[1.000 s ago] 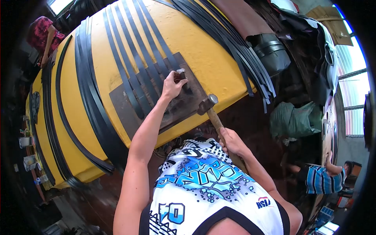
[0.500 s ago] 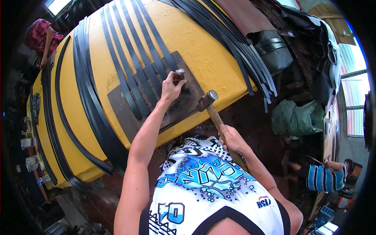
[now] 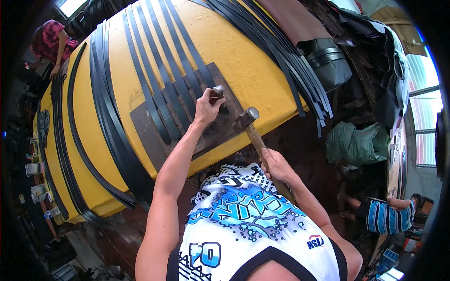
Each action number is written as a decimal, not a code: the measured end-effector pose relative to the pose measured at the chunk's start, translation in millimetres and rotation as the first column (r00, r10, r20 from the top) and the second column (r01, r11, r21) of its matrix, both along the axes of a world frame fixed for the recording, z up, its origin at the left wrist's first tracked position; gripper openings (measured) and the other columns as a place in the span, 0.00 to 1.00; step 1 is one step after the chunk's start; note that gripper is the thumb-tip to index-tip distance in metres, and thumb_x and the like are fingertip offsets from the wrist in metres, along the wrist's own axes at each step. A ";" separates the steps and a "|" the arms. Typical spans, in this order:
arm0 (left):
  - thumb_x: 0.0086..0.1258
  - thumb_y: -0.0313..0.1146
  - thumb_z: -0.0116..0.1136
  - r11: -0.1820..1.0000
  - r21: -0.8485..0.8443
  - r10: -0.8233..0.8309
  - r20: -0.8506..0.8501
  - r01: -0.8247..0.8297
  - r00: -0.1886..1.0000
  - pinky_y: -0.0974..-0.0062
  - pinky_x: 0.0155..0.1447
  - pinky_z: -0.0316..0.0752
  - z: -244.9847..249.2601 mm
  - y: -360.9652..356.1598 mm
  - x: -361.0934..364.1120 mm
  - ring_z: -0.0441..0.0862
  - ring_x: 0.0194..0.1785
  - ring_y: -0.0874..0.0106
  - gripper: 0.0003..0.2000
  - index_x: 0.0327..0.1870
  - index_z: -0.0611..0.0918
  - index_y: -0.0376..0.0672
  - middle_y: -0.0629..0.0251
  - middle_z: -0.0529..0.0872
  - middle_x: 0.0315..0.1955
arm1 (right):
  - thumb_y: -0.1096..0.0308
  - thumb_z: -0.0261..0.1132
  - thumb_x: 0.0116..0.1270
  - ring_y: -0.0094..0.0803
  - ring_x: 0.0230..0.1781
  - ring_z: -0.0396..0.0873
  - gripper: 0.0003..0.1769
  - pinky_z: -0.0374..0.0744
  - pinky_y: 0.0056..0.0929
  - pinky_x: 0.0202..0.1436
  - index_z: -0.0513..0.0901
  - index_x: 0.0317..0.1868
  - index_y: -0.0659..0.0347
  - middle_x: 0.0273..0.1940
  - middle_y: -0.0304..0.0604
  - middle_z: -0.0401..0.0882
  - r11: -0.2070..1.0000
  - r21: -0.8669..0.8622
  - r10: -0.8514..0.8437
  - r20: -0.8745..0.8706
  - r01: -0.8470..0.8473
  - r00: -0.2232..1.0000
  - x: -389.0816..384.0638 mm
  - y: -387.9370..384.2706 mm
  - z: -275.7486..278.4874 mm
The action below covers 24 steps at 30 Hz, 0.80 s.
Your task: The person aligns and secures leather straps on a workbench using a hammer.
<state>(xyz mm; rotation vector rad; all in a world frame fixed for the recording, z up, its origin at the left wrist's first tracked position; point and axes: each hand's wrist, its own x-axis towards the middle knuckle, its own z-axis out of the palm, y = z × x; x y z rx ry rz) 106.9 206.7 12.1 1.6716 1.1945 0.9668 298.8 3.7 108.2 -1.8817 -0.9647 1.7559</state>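
Note:
My left hand (image 3: 206, 108) is closed around a short metal punch (image 3: 218, 89), held upright with its bright top showing. Its lower end is hidden by my fingers. Beneath it lies a dark board (image 3: 151, 146), on which the ends of several black strips (image 3: 203, 72) rest side by side. My right hand (image 3: 278, 166) grips the wooden handle of a hammer (image 3: 256, 140). The hammer's metal head is raised near the table's front edge, to the right of the punch and apart from it.
The yellow table (image 3: 220, 35) carries more bundles of black strips (image 3: 102, 84), some hanging over its edge. A green sack (image 3: 356, 143) stands at right. One person (image 3: 54, 42) leans at the far left end; another in a striped shirt (image 3: 382, 215) is at lower right.
The view has shifted slightly. Both hands keep their grips, with the punch and hammer in nearly the same places. The person at the far left has moved a little.

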 end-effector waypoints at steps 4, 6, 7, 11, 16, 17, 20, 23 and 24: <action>0.62 0.26 0.60 1.000 0.025 -0.014 0.020 0.014 1.000 0.76 0.44 0.77 -4.7 -4.1 0.3 0.84 0.42 0.72 0.10 0.39 0.72 0.34 0.58 0.85 0.36 | 0.49 0.41 0.73 0.19 0.14 0.65 0.22 0.68 0.21 0.17 0.67 0.34 0.61 0.19 0.34 0.66 0.999 0.054 0.002 0.023 -0.003 1.000 -1.9 3.1 9.9; 0.62 0.25 0.59 0.999 0.049 -0.023 0.059 0.020 0.998 0.76 0.45 0.78 -11.2 -5.3 -0.3 0.84 0.42 0.72 0.10 0.39 0.72 0.34 0.58 0.85 0.36 | 0.48 0.41 0.73 0.18 0.14 0.65 0.23 0.68 0.19 0.16 0.67 0.35 0.61 0.20 0.33 0.66 0.997 0.080 0.004 0.025 -0.006 1.000 -2.6 5.5 16.9; 0.62 0.24 0.59 0.997 0.072 -0.031 0.098 0.024 0.995 0.77 0.45 0.78 -14.3 -5.0 0.1 0.84 0.43 0.72 0.10 0.40 0.72 0.34 0.59 0.85 0.36 | 0.48 0.41 0.73 0.18 0.14 0.65 0.23 0.68 0.18 0.17 0.67 0.35 0.61 0.20 0.33 0.66 0.992 0.129 -0.003 0.002 0.003 1.000 -2.6 8.2 22.7; 0.62 0.22 0.58 0.999 0.045 0.000 0.124 -0.006 0.992 0.77 0.46 0.78 -9.3 -5.9 1.3 0.83 0.43 0.71 0.09 0.40 0.72 0.33 0.59 0.85 0.37 | 0.51 0.43 0.74 0.18 0.14 0.65 0.22 0.66 0.21 0.19 0.66 0.32 0.63 0.18 0.34 0.65 0.961 0.272 -0.045 -0.050 0.057 0.998 -4.9 20.5 47.3; 0.60 0.23 0.61 0.998 0.065 0.009 0.185 -0.021 0.983 0.76 0.42 0.79 -13.1 -5.4 3.1 0.84 0.40 0.70 0.11 0.38 0.71 0.34 0.55 0.85 0.34 | 0.48 0.42 0.73 0.17 0.14 0.64 0.24 0.66 0.19 0.18 0.67 0.34 0.64 0.18 0.34 0.64 0.929 0.363 -0.046 -0.073 0.069 0.996 -7.4 32.0 69.4; 0.60 0.23 0.61 0.997 0.066 0.014 0.185 -0.026 0.983 0.76 0.42 0.79 -11.2 -6.4 2.6 0.84 0.40 0.70 0.11 0.38 0.71 0.34 0.55 0.85 0.34 | 0.48 0.42 0.73 0.17 0.14 0.64 0.25 0.65 0.19 0.18 0.67 0.34 0.63 0.18 0.33 0.64 0.926 0.368 -0.054 -0.097 0.086 0.994 -8.0 33.2 72.1; 0.61 0.23 0.60 0.999 0.046 0.013 0.043 -0.015 0.999 0.77 0.45 0.79 -9.3 -6.2 0.2 0.83 0.42 0.72 0.10 0.40 0.72 0.34 0.59 0.85 0.36 | 0.47 0.41 0.73 0.17 0.14 0.64 0.25 0.65 0.18 0.18 0.67 0.34 0.63 0.19 0.33 0.64 0.915 0.395 -0.044 -0.112 0.085 0.993 -9.2 36.2 79.1; 0.59 0.25 0.62 0.997 0.072 0.010 0.109 -0.017 0.994 0.75 0.42 0.79 -16.8 -1.2 0.8 0.84 0.40 0.70 0.12 0.39 0.71 0.33 0.55 0.84 0.33 | 0.46 0.41 0.73 0.16 0.14 0.64 0.25 0.65 0.17 0.18 0.66 0.34 0.63 0.19 0.33 0.64 0.908 0.414 -0.025 -0.105 0.067 0.994 -11.1 36.6 82.5; 0.59 0.25 0.62 0.998 0.069 0.001 0.122 -0.009 0.993 0.75 0.42 0.79 -17.8 0.1 0.6 0.84 0.40 0.70 0.12 0.39 0.71 0.33 0.55 0.84 0.33 | 0.46 0.41 0.72 0.16 0.14 0.64 0.25 0.65 0.17 0.18 0.66 0.34 0.63 0.19 0.33 0.64 0.907 0.415 -0.023 -0.110 0.067 0.994 -11.7 36.7 82.7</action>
